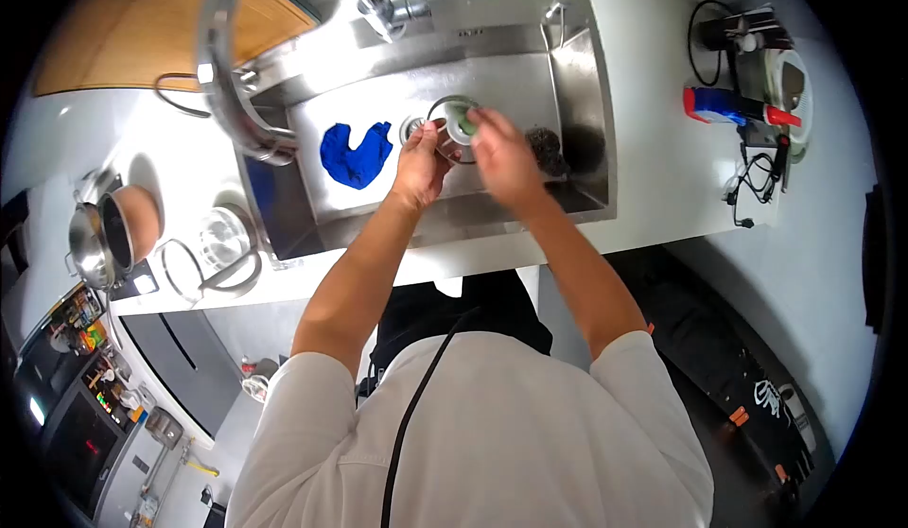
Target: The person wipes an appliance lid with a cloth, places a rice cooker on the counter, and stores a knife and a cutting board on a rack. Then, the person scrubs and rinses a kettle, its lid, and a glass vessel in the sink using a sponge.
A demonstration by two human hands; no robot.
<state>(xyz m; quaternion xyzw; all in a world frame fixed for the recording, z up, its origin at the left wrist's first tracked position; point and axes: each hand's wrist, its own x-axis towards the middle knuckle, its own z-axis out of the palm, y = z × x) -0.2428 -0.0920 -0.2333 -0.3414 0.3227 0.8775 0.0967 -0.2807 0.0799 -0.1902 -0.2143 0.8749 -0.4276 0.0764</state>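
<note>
Over the steel sink (pixel 407 72), my left hand (pixel 422 166) is closed on a round clear glass piece (pixel 443 112) with a thin rim; whether it is a lid or a bowl I cannot tell. My right hand (pixel 508 161), slightly blurred, is closed on a green scouring pad (pixel 462 118) and presses it against the glass. Left of my hands, a crumpled blue cloth (pixel 356 155) lies on the sink floor. A dark, mesh-like scrubber (pixel 546 150) sits on the right side of the sink. The drain (pixel 410 128) is partly covered by my left hand.
A tall faucet spout (pixel 219 84) arches over the sink's left side. Pots (pixel 130 225) and a clear glass vessel (pixel 223 235) stand on the left counter. A wooden board (pixel 170 27) is behind them. Cables (pixel 757 176) and a red-blue item (pixel 714 105) lie right.
</note>
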